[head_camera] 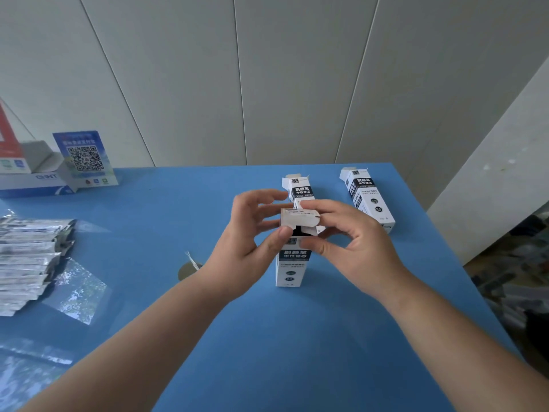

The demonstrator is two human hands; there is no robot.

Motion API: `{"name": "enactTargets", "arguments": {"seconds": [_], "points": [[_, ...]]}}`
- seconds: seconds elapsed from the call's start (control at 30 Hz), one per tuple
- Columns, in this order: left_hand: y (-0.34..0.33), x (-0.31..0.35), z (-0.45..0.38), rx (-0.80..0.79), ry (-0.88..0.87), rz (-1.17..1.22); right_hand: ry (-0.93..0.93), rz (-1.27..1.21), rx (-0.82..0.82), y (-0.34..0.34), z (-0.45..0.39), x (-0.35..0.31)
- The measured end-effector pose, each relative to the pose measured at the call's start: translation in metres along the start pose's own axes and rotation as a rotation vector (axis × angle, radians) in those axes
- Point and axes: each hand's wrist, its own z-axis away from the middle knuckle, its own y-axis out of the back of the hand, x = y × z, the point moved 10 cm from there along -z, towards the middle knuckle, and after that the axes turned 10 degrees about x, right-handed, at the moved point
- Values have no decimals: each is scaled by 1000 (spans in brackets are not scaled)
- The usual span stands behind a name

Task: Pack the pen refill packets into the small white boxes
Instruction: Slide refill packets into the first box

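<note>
A small white box (291, 266) with black print stands upright on the blue table (267, 337), its top flap (300, 220) partly lifted over a dark opening. My left hand (249, 233) pinches the box's top from the left, thumb on the front. My right hand (347, 236) holds the top from the right, fingers on the flap. Two more white boxes stand behind: one (300, 188) just beyond my hands, another (368, 197) at the back right, both with open tops. A pile of silvery refill packets (26, 260) lies at the left.
A blue QR-code sign (84, 157) and a white-blue carton (32, 179) stand at the back left. Clear plastic sheets (78, 289) lie beside the packets, and a small scrap (190, 264) sits mid-table. The table's right edge drops to a cluttered floor.
</note>
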Motion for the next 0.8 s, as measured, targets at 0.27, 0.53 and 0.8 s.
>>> {"name": "enactTargets", "arguments": {"seconds": [0.27, 0.53, 0.8], "points": [[-3, 0, -9, -39, -12, -152, -157, -292, 33, -2, 3, 6], [-2, 3, -8, -67, -70, -191, -163, -306, 101, 1, 2, 10], [-3, 3, -8, -135, -106, -297, -10, -159, 6, -2, -2, -1]]}}
